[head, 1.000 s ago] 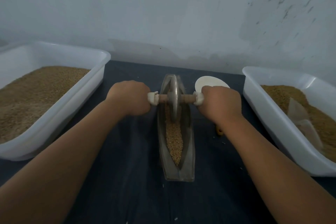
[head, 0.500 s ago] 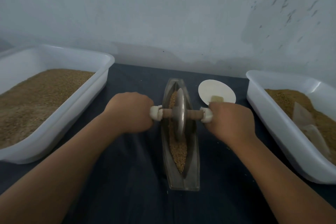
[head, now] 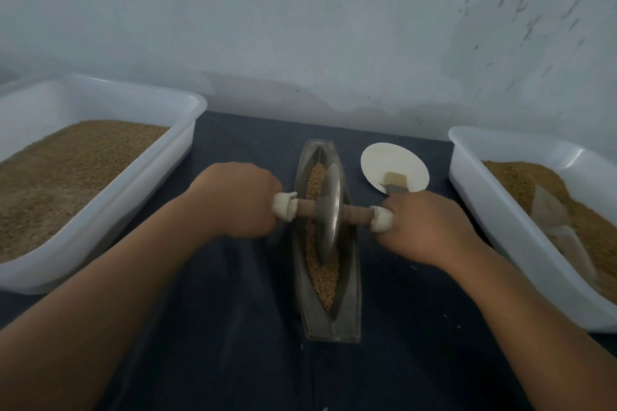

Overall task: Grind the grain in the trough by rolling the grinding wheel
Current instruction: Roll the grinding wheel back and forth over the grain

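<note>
Left grip and right grip each clenched round one end of the handle through the wheel.
It stands on edge midway along the trough on the table, grain ahead and behind; the trough runs straight away from the person, handle crosswise, right grip slightly nearer, so rolling goes forward or back.

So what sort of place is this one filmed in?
Probably a small hand-grinding workspace: a metal trough with a grinding wheel sits on a dark table against a bare wall, between a left tub and a right tub, both white and holding brown grain.
</note>
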The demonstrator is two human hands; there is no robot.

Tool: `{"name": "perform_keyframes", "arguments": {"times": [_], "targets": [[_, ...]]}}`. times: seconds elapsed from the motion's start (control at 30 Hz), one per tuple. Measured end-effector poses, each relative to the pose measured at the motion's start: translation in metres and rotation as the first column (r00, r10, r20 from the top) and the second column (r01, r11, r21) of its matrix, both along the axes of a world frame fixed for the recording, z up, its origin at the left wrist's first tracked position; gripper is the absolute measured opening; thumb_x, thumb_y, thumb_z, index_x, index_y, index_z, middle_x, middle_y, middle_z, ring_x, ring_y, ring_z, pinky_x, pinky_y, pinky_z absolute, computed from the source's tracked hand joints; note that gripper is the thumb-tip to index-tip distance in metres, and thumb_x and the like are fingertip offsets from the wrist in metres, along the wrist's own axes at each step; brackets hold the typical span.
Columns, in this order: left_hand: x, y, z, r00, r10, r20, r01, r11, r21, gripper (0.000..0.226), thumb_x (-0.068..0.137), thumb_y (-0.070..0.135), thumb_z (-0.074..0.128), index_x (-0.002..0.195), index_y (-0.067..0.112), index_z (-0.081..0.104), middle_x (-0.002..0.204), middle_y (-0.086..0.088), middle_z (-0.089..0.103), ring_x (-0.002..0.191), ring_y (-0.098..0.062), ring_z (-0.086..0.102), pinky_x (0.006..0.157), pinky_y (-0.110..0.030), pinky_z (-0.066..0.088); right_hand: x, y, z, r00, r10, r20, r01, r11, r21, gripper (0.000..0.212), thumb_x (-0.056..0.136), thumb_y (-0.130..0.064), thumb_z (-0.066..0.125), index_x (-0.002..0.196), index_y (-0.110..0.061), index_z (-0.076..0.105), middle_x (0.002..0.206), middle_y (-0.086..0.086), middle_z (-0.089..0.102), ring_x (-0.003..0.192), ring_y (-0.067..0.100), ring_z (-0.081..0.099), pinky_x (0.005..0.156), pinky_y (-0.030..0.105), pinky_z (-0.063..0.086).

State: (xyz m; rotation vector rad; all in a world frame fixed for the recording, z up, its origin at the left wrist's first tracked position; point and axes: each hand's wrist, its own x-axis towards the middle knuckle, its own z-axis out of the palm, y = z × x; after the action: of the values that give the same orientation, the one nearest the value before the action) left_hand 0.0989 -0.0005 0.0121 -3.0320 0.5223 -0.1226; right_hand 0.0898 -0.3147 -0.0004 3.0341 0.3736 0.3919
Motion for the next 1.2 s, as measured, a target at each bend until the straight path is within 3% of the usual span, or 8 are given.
{"name": "perform_keyframes", "arguments": {"times": [0.13, 0.2, 0.4, 0.57, 0.63, 0.8, 1.07, 1.2], "targets": [[0.017, -0.005, -0.001, 0.993, 0.098, 0.064, -0.096, 0.995, -0.034, 0.016, 0.077, 0.047, 0.057, 0.075, 0.031, 0.058, 0.072, 0.010, 0.060, 0.062, -0.011, 0.053, 0.053, -0.028, 0.034, 0.028, 0.017, -0.012, 0.951, -0.006, 0.309, 0.021, 0.999, -0.044, 0.050, 0.096, -0.062, 0.046, 0.062, -0.026, 0.040, 0.051, -0.007, 0.040, 0.044, 0.014, 0.038, 0.047, 0.022, 0.021], [0.021, -0.007, -0.001, 0.989, 0.139, 0.039, -0.136, 0.988, -0.070, 0.017, 0.078, 0.047, 0.058, 0.076, 0.030, 0.058, 0.074, 0.009, 0.061, 0.064, -0.012, 0.054, 0.054, -0.029, 0.035, 0.041, 0.023, -0.005, 0.922, 0.025, 0.386, -0.007, 0.999, -0.049, 0.053, 0.097, -0.056, 0.051, 0.058, -0.023, 0.040, 0.049, -0.008, 0.034, 0.043, 0.009, 0.026, 0.049, 0.020, 0.012], [0.003, -0.001, -0.001, 0.999, 0.047, -0.013, -0.048, 0.998, -0.030, 0.016, 0.077, 0.048, 0.057, 0.075, 0.032, 0.057, 0.073, 0.012, 0.060, 0.065, -0.008, 0.055, 0.056, -0.029, 0.038, 0.021, 0.009, -0.005, 0.987, 0.020, 0.161, -0.015, 0.999, -0.031, 0.050, 0.092, -0.068, 0.036, 0.065, -0.029, 0.050, 0.058, -0.009, 0.051, 0.052, 0.010, 0.048, 0.047, 0.025, 0.029], [-0.007, -0.001, 0.004, 1.000, -0.018, 0.015, 0.018, 1.000, 0.021, 0.022, 0.076, 0.054, 0.058, 0.073, 0.032, 0.058, 0.066, 0.012, 0.060, 0.059, -0.005, 0.053, 0.051, -0.026, 0.035, -0.002, -0.003, 0.011, 0.976, 0.033, -0.217, -0.026, 0.999, 0.032, 0.035, 0.074, -0.063, 0.045, 0.067, -0.032, 0.057, 0.065, -0.008, 0.061, 0.060, 0.006, 0.057, 0.050, 0.030, 0.038], [-0.001, -0.006, 0.008, 1.000, -0.002, 0.015, 0.001, 0.999, 0.037, 0.019, 0.074, 0.050, 0.057, 0.073, 0.031, 0.058, 0.067, 0.011, 0.060, 0.060, -0.007, 0.055, 0.052, -0.027, 0.037, 0.005, 0.002, 0.006, 0.986, -0.018, -0.164, 0.022, 1.000, 0.021, 0.036, 0.081, -0.065, 0.047, 0.070, -0.032, 0.058, 0.069, -0.010, 0.059, 0.062, 0.006, 0.054, 0.051, 0.030, 0.035], [0.020, -0.013, 0.015, 0.995, 0.095, -0.013, -0.095, 0.995, -0.006, 0.016, 0.074, 0.044, 0.057, 0.073, 0.029, 0.060, 0.074, 0.010, 0.062, 0.068, -0.015, 0.059, 0.063, -0.033, 0.048, 0.030, 0.018, -0.018, 0.975, -0.072, 0.212, 0.063, 0.997, 0.047, 0.050, 0.098, -0.067, 0.038, 0.068, -0.027, 0.042, 0.062, -0.006, 0.053, 0.058, 0.022, 0.055, 0.051, 0.028, 0.032], [-0.017, 0.002, 0.012, 0.973, -0.019, -0.231, 0.004, 0.998, -0.066, 0.026, 0.074, 0.052, 0.057, 0.076, 0.027, 0.065, 0.072, 0.008, 0.066, 0.068, -0.009, 0.064, 0.069, -0.033, 0.058, -0.002, 0.003, -0.004, 0.983, 0.092, 0.159, -0.086, 0.995, -0.042, 0.048, 0.089, -0.068, 0.037, 0.061, -0.031, 0.046, 0.055, -0.010, 0.046, 0.047, 0.008, 0.044, 0.046, 0.024, 0.024], [-0.023, 0.005, 0.001, 0.988, -0.018, -0.151, 0.013, 0.999, -0.032, 0.034, 0.067, 0.062, 0.048, 0.075, 0.032, 0.062, 0.069, 0.011, 0.064, 0.064, -0.005, 0.060, 0.059, -0.029, 0.050, -0.012, -0.001, -0.001, 0.992, 0.085, 0.089, -0.082, 0.996, -0.040, 0.045, 0.081, -0.071, 0.032, 0.062, -0.033, 0.047, 0.061, -0.012, 0.046, 0.050, 0.006, 0.045, 0.046, 0.025, 0.024]]}}
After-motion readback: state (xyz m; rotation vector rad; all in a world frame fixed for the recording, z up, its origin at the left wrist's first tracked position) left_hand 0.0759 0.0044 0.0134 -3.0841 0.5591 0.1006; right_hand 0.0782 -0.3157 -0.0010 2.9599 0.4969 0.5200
